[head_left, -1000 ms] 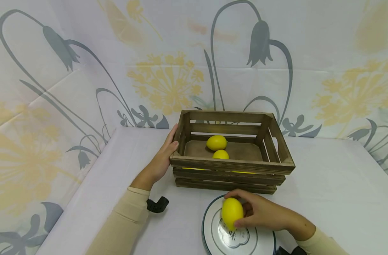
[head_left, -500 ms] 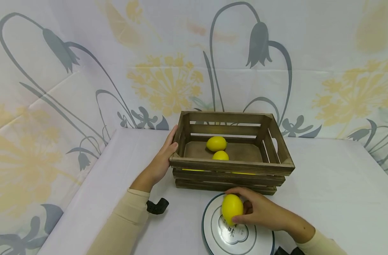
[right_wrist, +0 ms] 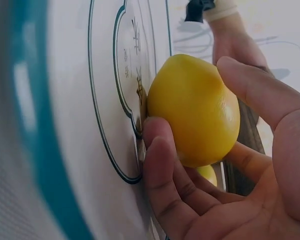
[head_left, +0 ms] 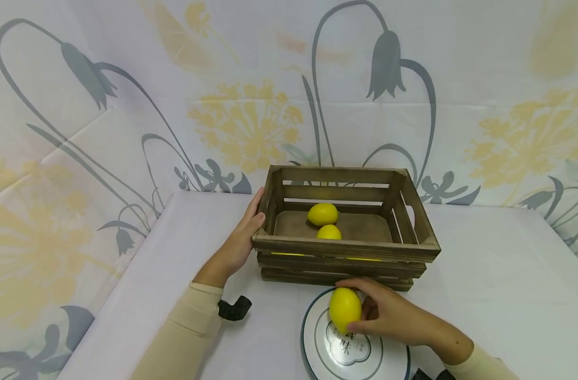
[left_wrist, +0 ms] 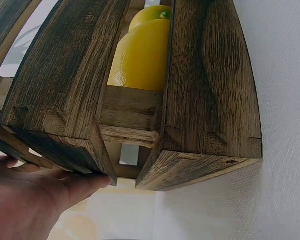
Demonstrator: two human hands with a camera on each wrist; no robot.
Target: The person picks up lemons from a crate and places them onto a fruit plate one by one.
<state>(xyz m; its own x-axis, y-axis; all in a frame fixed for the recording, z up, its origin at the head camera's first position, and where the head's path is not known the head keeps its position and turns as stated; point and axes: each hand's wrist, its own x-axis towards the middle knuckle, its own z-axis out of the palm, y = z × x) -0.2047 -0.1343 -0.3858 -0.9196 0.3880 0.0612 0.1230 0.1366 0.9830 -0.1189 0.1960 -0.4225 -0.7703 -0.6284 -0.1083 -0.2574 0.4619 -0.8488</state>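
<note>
My right hand (head_left: 393, 316) holds a yellow lemon (head_left: 344, 311) between thumb and fingers, low over a white plate (head_left: 388, 359) with a blue-green rim and printed characters. In the right wrist view the lemon (right_wrist: 195, 112) stands close to the plate's face, with fingertips (right_wrist: 157, 132) between them. My left hand (head_left: 236, 240) rests against the left end of a brown slatted wooden crate (head_left: 341, 245), fingers lying along its side. Two lemons (head_left: 322, 214) show inside the crate. Yellow also peeks through its front slats, and lemons (left_wrist: 142, 57) appear between slats in the left wrist view.
The crate stands behind the plate on a white-covered table (head_left: 488, 295). A patterned cloth backdrop (head_left: 250, 121) with grey and yellow flowers rises close behind it. A black wrist fitting (head_left: 235, 307) sits by the left sleeve.
The lemon in my right hand has shifted slightly away from me, toward the crate, over the plate. My left hand and the crate have stayed in place.
</note>
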